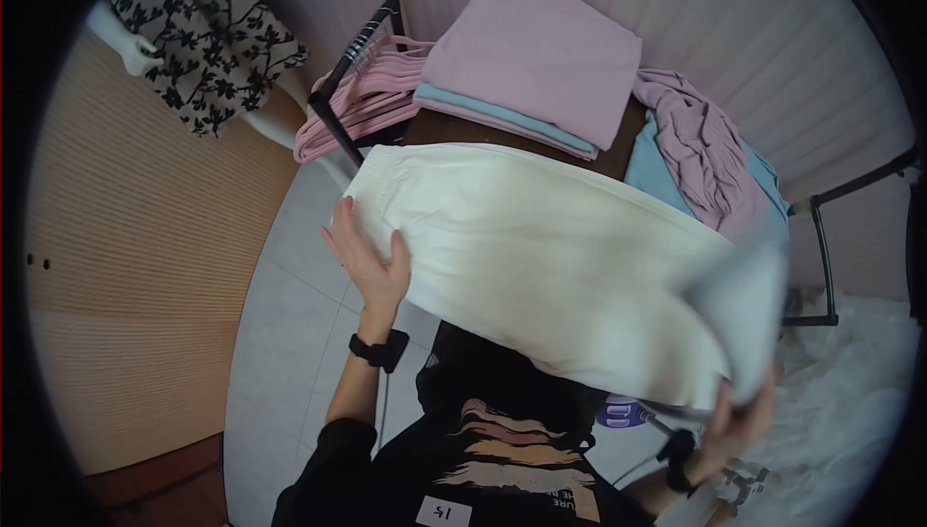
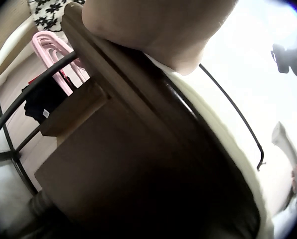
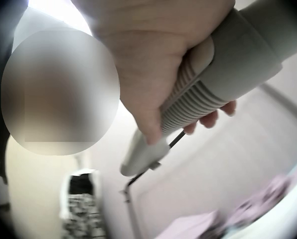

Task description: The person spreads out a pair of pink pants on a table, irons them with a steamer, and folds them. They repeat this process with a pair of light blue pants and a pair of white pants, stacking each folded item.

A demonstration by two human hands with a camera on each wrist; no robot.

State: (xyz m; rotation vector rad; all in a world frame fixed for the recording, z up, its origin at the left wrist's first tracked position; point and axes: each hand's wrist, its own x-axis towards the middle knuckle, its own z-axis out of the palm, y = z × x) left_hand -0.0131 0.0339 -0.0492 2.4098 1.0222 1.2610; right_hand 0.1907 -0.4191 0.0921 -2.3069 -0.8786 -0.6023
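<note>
Garment (image 1: 541,247), cream-coloured and gathered at its left end, lies spread over a dark brown board (image 2: 103,144), just beyond the person's black shirt (image 1: 512,372). The left hand (image 1: 372,261) rests on the garment's gathered end, fingers spread and thumb set apart from them. The right hand (image 1: 744,421), at the garment's right end, has its fingers curled round the ridged handle of a grey appliance (image 3: 233,59); that appliance is blurred in the head view and overlaps the garment's right end, and I cannot tell whether they touch. Beyond the garment's far edge sits a folded pink and blue stack (image 1: 531,63), with crumpled cloth (image 1: 695,160) in the same colours beyond its right half. Pink hangers (image 1: 372,107) are beyond its gathered end; well to the garment's left is a mannequin (image 1: 130,44) wearing a black-patterned skirt (image 1: 208,39)
</note>
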